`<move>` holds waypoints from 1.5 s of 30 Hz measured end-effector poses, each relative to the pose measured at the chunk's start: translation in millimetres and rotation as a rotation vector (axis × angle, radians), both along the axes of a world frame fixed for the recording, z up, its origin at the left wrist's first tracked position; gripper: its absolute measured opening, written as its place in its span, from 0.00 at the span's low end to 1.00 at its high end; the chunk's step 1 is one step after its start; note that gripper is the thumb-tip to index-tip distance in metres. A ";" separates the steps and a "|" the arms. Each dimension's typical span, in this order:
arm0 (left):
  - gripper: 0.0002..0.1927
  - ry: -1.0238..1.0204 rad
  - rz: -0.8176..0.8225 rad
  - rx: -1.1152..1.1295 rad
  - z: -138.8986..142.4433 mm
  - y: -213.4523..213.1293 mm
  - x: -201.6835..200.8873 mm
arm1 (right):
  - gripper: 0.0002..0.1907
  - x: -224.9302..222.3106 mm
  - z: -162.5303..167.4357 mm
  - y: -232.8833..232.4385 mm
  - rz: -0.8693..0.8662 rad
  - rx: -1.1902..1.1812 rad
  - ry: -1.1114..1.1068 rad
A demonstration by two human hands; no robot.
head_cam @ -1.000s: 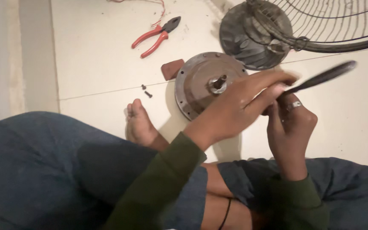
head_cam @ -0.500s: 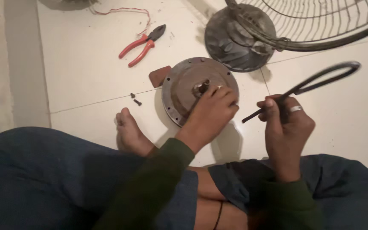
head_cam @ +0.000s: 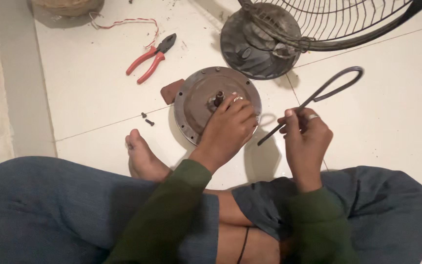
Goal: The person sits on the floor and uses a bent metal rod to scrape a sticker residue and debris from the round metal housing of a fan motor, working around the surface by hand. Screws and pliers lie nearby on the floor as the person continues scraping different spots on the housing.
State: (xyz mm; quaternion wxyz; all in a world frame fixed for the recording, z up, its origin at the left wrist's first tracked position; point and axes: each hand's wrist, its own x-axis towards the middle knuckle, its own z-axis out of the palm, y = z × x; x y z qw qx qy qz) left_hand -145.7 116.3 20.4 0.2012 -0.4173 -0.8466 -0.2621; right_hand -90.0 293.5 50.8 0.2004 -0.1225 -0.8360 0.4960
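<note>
White tiled floor (head_cam: pixel 98 98), person seated cross-legged. Left hand (head_cam: pixel 228 127) rests fingers-curled on round metal motor cover (head_cam: pixel 199 100) by its shaft. Right hand (head_cam: pixel 306 139) clenched around looped metal rod (head_cam: pixel 326 90). Red pliers (head_cam: pixel 150 58), two screws (head_cam: pixel 146 119) nearby.

A home floor used for repairs; pale tiles (head_cam: pixel 377 112); red-handled pliers (head_cam: pixel 150 58); a fan guard (head_cam: pixel 338 19); loose screws (head_cam: pixel 147 119).

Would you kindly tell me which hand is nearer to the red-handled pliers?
Left. The left hand rests on the round metal motor cover below-right of the red-handled pliers; the right hand is farther right.
</note>
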 end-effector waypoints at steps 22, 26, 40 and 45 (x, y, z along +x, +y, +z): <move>0.18 -0.295 0.429 0.415 -13.6 -22.4 -2.3 | 0.10 16.7 -16.3 -53.7 0.139 0.344 0.038; 0.20 -0.272 0.472 0.396 -23.2 -23.1 -3.5 | 0.14 12.6 -13.8 -64.9 0.035 0.269 -0.032; 0.15 -0.257 0.285 0.307 -20.7 -40.9 -22.6 | 0.07 9.6 -19.0 -44.4 0.472 0.382 0.145; 0.16 -0.228 0.281 0.313 -21.9 -44.5 -23.0 | 0.07 -5.2 -8.2 -30.9 0.700 0.534 0.131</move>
